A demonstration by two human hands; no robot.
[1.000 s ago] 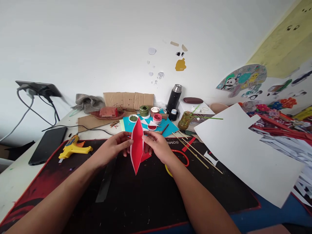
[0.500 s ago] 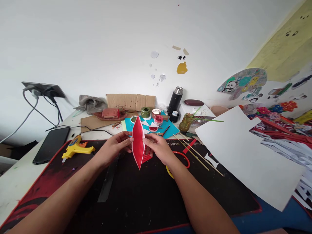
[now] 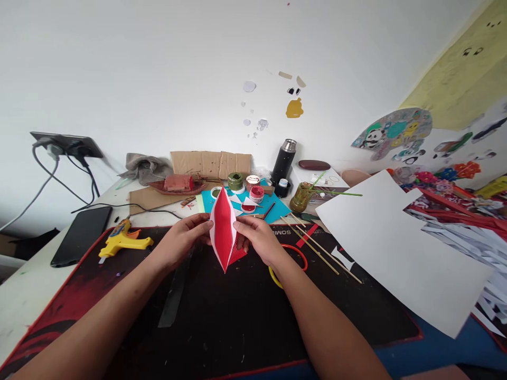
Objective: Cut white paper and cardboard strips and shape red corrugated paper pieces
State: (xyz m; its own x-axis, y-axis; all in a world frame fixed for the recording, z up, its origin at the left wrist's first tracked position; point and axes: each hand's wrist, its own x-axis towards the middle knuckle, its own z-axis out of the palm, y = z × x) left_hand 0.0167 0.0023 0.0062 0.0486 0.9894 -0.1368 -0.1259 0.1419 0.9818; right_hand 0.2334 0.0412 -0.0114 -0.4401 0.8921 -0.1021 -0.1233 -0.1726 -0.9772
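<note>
Spread wider than half a second ago: ribbed red paper piece (image 3: 224, 232), its two pale edges further apart at mid-height, the left hand (image 3: 182, 240) shifted slightly outward.

Hands, two: left, pinching the left edge between thumb and fingers; right (image 3: 259, 240), pinching the right edge likewise. Far fingers partly hidden.

Red paper piece, one: upright between both hands, over the black mat (image 3: 237, 327), centre.

Striped red paper (image 3: 237, 257), one visible part: below the right hand; cannot tell whether separate.

Glue gun (image 3: 124, 243), yellow, one: mat's left side.

Phone (image 3: 81, 237), one: left of the glue gun.

Paint jars, three: green (image 3: 236, 182), whitish (image 3: 253, 183), pinkish red (image 3: 256, 195).

Flask (image 3: 284, 162), black, one: behind the jars.

Thin sticks (image 3: 319, 253), at least two: right of the right hand.

White sheet (image 3: 404, 258), one, large: far right.

Obstructions: right forearm covers part of the red-and-yellow loops (image 3: 301, 256); red paper piece overlaps the blue sheet (image 3: 273, 208).
</note>
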